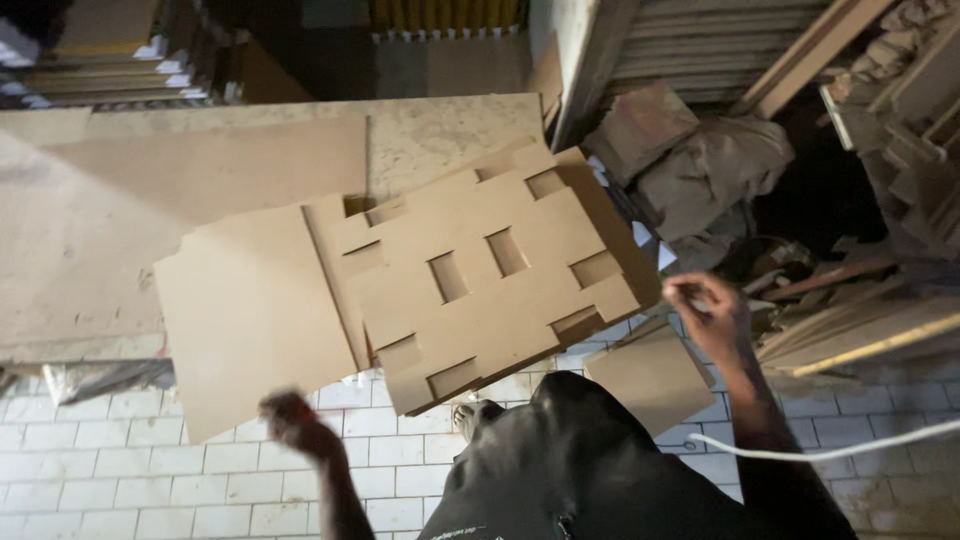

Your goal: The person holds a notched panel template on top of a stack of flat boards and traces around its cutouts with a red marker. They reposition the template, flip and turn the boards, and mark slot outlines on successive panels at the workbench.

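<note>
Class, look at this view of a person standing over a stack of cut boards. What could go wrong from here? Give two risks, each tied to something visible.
1. The slotted board lies skewed on the stack, its corner past the plain board; it might slide off toward the person's feet.
2. A white cable hangs by the right hand, which could snag it. The left hand is blurred, so its grip is unclear.

White-tiled floor (100, 470) under brown boards: plain sheet (250, 310), slotted stack (480, 270) (rectangular cutouts).
</note>
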### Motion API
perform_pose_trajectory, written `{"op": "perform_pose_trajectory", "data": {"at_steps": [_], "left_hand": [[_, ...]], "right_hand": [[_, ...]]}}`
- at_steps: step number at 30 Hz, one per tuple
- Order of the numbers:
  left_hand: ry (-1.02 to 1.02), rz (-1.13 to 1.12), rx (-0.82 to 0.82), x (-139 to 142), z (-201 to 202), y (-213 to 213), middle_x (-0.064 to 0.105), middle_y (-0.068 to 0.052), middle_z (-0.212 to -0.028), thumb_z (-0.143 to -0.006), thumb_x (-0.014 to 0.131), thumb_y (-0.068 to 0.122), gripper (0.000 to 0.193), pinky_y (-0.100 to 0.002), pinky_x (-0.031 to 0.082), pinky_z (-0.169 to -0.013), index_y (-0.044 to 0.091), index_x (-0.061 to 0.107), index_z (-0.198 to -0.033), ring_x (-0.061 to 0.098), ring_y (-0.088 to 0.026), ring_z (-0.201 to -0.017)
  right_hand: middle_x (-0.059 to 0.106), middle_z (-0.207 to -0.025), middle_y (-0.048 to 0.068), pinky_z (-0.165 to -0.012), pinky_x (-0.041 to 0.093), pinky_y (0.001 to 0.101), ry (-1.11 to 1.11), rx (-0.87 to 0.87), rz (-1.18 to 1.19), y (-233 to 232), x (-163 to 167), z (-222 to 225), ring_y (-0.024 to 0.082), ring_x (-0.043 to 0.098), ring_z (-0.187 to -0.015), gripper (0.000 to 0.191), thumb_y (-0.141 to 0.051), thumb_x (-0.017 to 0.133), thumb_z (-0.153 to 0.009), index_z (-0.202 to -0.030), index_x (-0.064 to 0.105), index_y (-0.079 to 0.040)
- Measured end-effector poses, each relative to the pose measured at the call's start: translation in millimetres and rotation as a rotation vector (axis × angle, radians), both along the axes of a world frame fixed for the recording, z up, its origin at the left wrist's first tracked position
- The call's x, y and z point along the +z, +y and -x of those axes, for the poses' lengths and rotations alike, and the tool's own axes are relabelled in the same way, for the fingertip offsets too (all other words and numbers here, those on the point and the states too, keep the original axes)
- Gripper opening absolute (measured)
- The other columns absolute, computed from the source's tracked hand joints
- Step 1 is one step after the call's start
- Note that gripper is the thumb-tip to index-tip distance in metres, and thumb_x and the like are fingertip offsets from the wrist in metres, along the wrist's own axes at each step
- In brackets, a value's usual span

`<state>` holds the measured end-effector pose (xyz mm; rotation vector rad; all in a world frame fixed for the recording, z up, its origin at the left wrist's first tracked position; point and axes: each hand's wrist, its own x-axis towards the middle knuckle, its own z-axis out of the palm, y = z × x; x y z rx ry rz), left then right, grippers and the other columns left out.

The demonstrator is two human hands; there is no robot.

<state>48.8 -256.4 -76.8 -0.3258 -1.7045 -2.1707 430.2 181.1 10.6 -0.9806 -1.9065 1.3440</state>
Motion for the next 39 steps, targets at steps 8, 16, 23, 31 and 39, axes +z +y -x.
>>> {"op": "perform_pose_trajectory", "data": {"at_steps": [8,16,23,31,39], "left_hand": [[0.312,0.341,-0.679,35,-105,125,0.047,-0.029,-0.134,-0.094,0.045,-0.002,0.051,-0.048,0.044,-0.095,-0.020,0.031,-0.139,0.052,-0.038,-0.114],[-0.314,0.314,-0.923,54,-105,118,0.060,-0.013,-0.107,-0.093,0.065,0.004,0.036,-0.033,0.048,-0.074,0.007,0.055,-0.128,0.057,-0.021,-0.091],[-0.403,0.644,-0.105,18,-14,66,0.067,-0.012,-0.098,-0.099,0.078,0.024,0.028,-0.033,0.046,-0.069,0.003,0.069,-0.116,0.057,-0.020,-0.079],[-0.309,0.874,-0.131,22,-26,128,0.069,-0.010,-0.109,-0.091,0.080,0.038,0.045,-0.036,0.052,-0.070,0.006,0.074,-0.121,0.065,-0.020,-0.081],[-0.408,0.810,-0.085,14,-58,180,0.066,-0.012,-0.118,-0.093,0.077,0.033,0.040,-0.034,0.058,-0.072,0.001,0.073,-0.117,0.070,-0.022,-0.089]], "right_hand": [[0.068,-0.124,0.013,-0.098,0.054,0.0366,0.091,0.899,-0.282,-126,89,143,0.022,0.066,-0.114,0.066,-0.038,0.080,-0.086,-0.135,0.058,0.001],[0.067,-0.088,0.005,-0.071,0.053,0.0286,-0.171,0.625,-0.154,-126,34,135,0.014,0.065,-0.080,0.026,-0.027,0.061,-0.105,-0.117,0.069,-0.006],[0.066,-0.079,0.003,-0.063,0.051,0.0305,-0.207,0.100,-0.359,23,-27,84,0.011,0.061,-0.069,0.036,-0.033,0.079,-0.088,-0.111,0.071,-0.007],[0.062,-0.083,0.013,-0.070,0.050,0.0421,-0.247,0.208,-0.635,98,-62,112,0.031,0.063,-0.075,0.045,-0.038,0.090,-0.082,-0.092,0.067,0.000],[0.061,-0.092,0.016,-0.077,0.050,0.0498,-0.321,0.164,-0.781,123,-52,109,0.038,0.061,-0.089,0.038,-0.028,0.088,-0.075,-0.095,0.070,0.000]]}}
